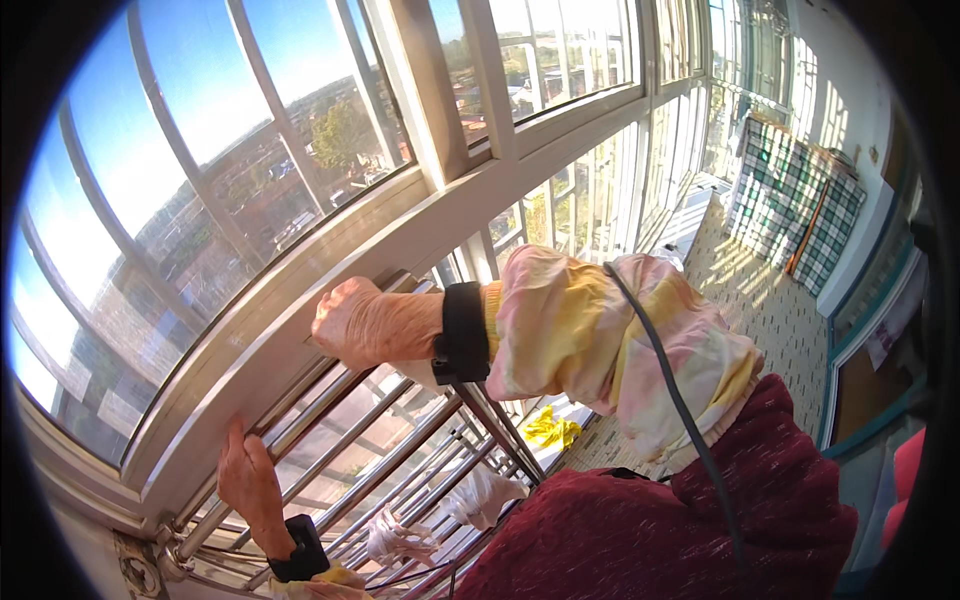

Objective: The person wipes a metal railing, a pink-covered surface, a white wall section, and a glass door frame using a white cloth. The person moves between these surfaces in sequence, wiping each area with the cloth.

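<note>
Shiny, round silver bars make up the rack [322,406] beside the pale window frame [255,362]; the right hand [370,325] has fingers curled together, the left hand's [252,485] I cannot tell

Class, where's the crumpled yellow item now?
The yellow item appears in the head view's lower half, right of centre, between the right sleeve and maroon garment.

The left hand [252,482] and right hand [355,322] are at metal rails [316,411] below a window frame [230,390].
</note>
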Available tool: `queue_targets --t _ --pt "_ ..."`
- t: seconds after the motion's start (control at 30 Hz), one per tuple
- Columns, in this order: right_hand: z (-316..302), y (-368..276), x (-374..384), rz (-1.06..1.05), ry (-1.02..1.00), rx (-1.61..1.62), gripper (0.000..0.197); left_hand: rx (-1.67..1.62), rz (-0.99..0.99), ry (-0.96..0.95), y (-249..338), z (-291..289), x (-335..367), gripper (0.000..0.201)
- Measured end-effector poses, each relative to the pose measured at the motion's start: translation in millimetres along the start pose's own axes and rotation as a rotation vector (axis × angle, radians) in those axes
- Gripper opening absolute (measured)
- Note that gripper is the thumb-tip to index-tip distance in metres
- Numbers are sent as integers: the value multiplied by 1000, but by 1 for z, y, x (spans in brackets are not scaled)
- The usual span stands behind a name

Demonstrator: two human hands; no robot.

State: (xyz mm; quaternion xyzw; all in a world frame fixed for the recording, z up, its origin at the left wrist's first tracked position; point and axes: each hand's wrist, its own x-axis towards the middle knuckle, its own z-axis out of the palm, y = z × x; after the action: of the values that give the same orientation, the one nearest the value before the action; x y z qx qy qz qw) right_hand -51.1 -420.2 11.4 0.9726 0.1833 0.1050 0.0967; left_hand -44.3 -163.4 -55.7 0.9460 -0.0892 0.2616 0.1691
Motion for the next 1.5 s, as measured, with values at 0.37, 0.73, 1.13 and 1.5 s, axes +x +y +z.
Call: queue_targets --t 0.37,0.73,1.13,1.5 --pt "5 -84 35 -216 769 1555 20 -471 195 175 -42 33 58 48" --pt "66 -48 7 26 689 665 57 -89 345 311 11 -38 32 50" --pt "79 -53 32 64 784 925 59 -1011 180 -366 31 18 38 18" --pt "64 -43 -2 1 643 692 73 159 197 -170 52 -18 24 32"
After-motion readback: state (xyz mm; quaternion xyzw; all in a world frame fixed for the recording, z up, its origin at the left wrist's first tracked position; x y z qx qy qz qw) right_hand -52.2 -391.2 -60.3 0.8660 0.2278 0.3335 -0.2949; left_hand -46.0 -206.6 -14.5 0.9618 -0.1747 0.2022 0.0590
